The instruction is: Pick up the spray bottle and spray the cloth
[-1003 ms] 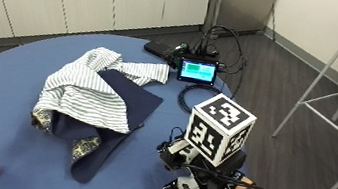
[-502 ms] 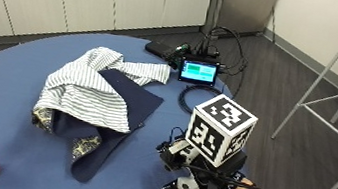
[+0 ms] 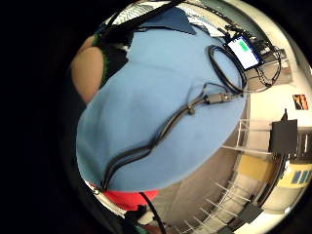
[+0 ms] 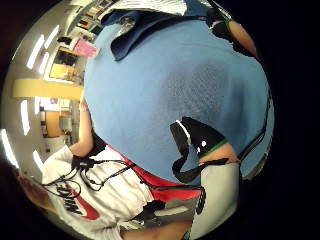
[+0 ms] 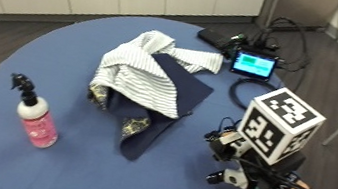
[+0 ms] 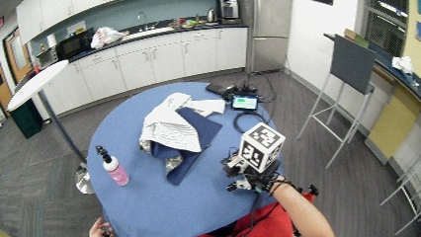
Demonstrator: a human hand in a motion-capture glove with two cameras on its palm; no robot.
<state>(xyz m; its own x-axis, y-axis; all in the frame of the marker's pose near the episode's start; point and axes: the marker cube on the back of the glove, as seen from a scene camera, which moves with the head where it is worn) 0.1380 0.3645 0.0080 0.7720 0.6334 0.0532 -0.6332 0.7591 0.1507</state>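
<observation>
Blue cloth covers the round table (image 5: pixel 76 171), the biggest thing in front of me. Taking the tabletop as a clock face seen from the person's seat, the heap of cloths (image 5: pixel 146 88) lies close to the centre: a striped white piece over a dark navy one, with a patterned edge showing underneath. A small lit screen (image 5: pixel 254 64) with a coil of cable stands out at about one o'clock, near the far edge.

At roughly four o'clock the gloved right hand (image 5: pixel 239 168) hovers low over bare tabletop near the table's edge, holding nothing. The rig on it hides the fingers, so I cannot tell whether they are spread or curled. The palm views show only blue tabletop and a cable beneath it.

Smallest is the pink spray bottle (image 5: pixel 36 117) with its black trigger top, standing upright at about nine o'clock, well apart from the hand and on the other side of the cloths.

To my eye the pick-up has not begun. The reach must cross the table; a low arm could drag the cloths, and a sideways knock could topple the slim bottle. Aiming the nozzle wrongly would wet the table or the screen.
</observation>
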